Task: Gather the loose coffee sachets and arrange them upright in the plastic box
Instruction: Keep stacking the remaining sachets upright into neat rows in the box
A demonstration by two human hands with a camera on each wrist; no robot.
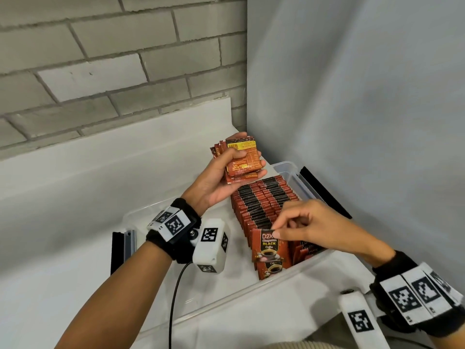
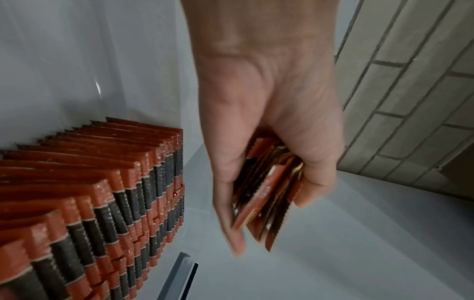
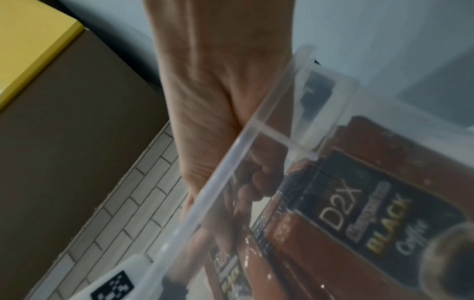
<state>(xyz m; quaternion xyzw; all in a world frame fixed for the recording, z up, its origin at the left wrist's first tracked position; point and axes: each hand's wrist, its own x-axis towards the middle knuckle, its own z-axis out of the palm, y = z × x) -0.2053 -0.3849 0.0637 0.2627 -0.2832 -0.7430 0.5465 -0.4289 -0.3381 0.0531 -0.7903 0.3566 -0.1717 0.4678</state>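
Observation:
My left hand is raised above the far end of the clear plastic box and grips a fanned stack of red-brown coffee sachets; the same stack shows between thumb and fingers in the left wrist view. A long row of upright sachets fills the right side of the box, also seen as the sachet row. My right hand pinches the top edge of the front sachet, printed "D2X Black Coffee", at the row's near end. Through the box wall that sachet and my curled fingers show blurred.
The box sits on a white counter in a corner between a grey brick wall and a plain white wall. The box's left half holds no sachets. A brown and yellow carton appears in the right wrist view.

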